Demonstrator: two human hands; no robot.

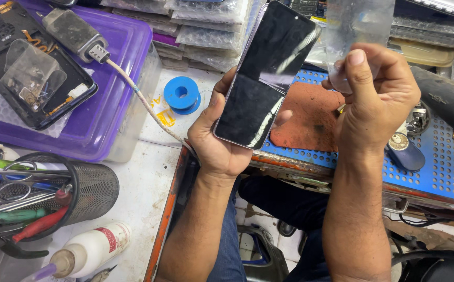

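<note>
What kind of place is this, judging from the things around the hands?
Probably a phone repair bench. The left hand holds a dark smartphone, an opened phone lies on a purple tray, and a mesh cup of tools stands nearby.

Both forearms bare to the elbow with no sleeves, watch or rings in view; left hand (222,141) and right hand (376,99) ungloved, fingernails short; legs in dark blue jeans (227,245), dark footwear below.

light: bright and even, comes from overhead
glare: pale streaks across the dark phone (269,78) screen
shadows: soft, darkest under the table (148,172)
focus: pretty sharp, edges bend slightly
</note>
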